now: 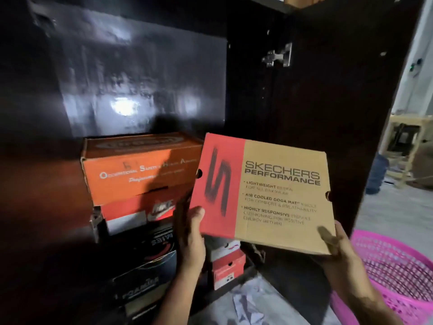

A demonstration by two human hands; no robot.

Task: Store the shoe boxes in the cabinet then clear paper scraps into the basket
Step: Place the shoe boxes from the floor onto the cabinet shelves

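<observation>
Before the open cabinet (145,73) I hold the Skechers box (264,195) tilted, left hand (191,231) and right hand (337,245) gripping its near corners, storing underway; next it should go right of the orange box (140,170).

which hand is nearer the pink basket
Right. The right hand, gripping the Skechers box at its lower right corner, is just left of the pink basket. The left hand holds the box's opposite edge, farther away.
</observation>
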